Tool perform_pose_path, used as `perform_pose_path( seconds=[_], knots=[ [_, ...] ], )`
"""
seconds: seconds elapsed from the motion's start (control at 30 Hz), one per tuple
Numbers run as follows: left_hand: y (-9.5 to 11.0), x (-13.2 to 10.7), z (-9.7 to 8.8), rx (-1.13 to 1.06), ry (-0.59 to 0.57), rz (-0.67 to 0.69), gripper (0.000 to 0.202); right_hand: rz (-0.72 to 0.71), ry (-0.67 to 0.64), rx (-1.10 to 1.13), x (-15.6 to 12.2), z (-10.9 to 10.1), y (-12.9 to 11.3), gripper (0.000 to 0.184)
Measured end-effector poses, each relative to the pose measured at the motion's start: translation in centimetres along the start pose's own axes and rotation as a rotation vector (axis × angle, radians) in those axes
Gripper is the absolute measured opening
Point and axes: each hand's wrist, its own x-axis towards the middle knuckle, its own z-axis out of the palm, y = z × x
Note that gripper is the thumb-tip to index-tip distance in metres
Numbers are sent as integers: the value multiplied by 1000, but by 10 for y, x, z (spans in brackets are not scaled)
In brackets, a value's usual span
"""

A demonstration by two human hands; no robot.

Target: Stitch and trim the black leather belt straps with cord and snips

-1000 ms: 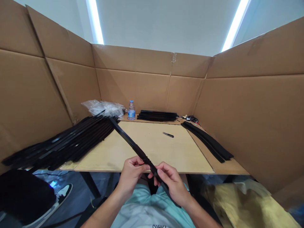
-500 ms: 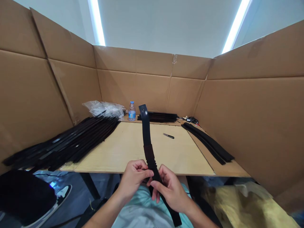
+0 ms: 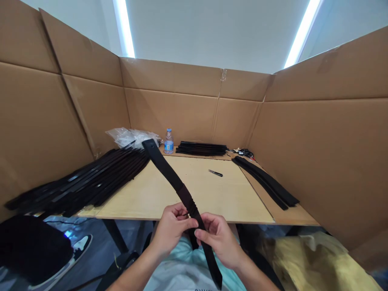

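Black and gently curved, the strip point(image 3: 165, 167) slants across the near edge of the pale tabletop point(image 3: 230, 198), its lower end above the lap, a dark maroon band point(image 3: 184, 194) and ruffled folds along its middle. Through the head camera I see the left hand point(image 3: 173, 227) pinching its edge beside the folds, and the right hand point(image 3: 218, 237) grasping it slightly lower. Beyond, I make out a small black-handled cutter point(image 3: 216, 173), a water bottle point(image 3: 169, 143) and a pile of black strips point(image 3: 91, 184) at left.
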Motion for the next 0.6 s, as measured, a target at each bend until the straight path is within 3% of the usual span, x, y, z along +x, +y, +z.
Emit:
perform_pose_path(
  seconds=[0.2,0.37,0.5,0.6],
  knots=[
    [-2,1,0,-126,44,-64,40,-6,15,51,-1,5,1,41],
    [-1,3,-1,-135,144,2,40,-80,21,36,-2,1,-4,35],
    [1,4,-4,-60,27,-18,36,-76,66,-21,-2,-3,-5,36],
    [1,4,-4,-67,-48,-26,40,-47,-1,-46,0,-5,-4,43]
  ],
)
